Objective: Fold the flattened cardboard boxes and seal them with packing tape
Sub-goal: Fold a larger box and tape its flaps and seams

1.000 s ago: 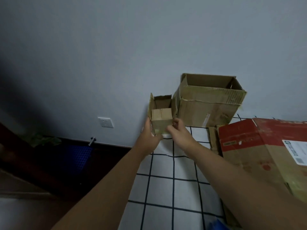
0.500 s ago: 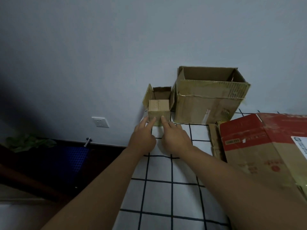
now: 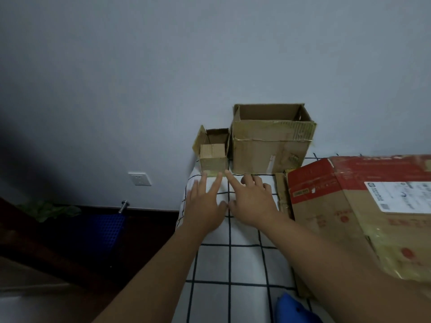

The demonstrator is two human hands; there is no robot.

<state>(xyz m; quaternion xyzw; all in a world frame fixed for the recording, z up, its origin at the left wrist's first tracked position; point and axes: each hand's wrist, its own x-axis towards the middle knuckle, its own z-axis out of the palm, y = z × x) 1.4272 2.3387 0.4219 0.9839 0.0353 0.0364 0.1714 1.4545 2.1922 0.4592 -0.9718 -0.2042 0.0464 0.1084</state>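
Flattened red-and-brown carton (image 3: pixel 363 206) lying at right on the checked cloth (image 3: pixel 242 264), likely waiting its turn for folding. Larger open box (image 3: pixel 268 150) parked against the wall, top flaps up, out of the working space. Small box (image 3: pixel 213 157) set upright just beside it, top unsealed, seemingly stored as assembled. Left hand (image 3: pixel 205 206) and right hand (image 3: pixel 251 201) both released, fingers straight, tips just short of the small box. Gripped and held up a second ago; now put down and let go.
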